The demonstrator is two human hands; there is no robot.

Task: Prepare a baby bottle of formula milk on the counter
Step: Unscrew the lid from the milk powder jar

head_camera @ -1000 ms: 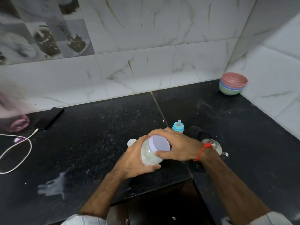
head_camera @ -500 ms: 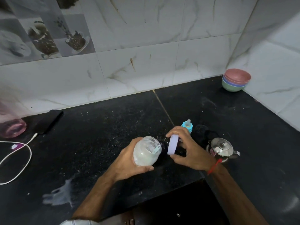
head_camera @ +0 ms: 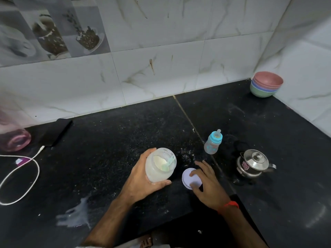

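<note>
My left hand grips a clear plastic formula jar, open at the top, with pale powder and a light green scoop inside. The jar's lavender lid lies flat on the black counter just right of the jar. My right hand rests over the lid, with fingertips touching its top and thumb at its near edge. A small baby bottle with a blue collar and teat stands upright behind the lid. A steel kettle with its lid on stands to the right.
A stack of coloured bowls sits in the back right corner. A pink container, a dark phone and a white cable lie at the left. A white spill marks the counter near its front edge.
My right hand took the lavender lid off the jar, moved it right and set it flat on the counter. The jar now stands open in my left hand, scoop showing.
</note>
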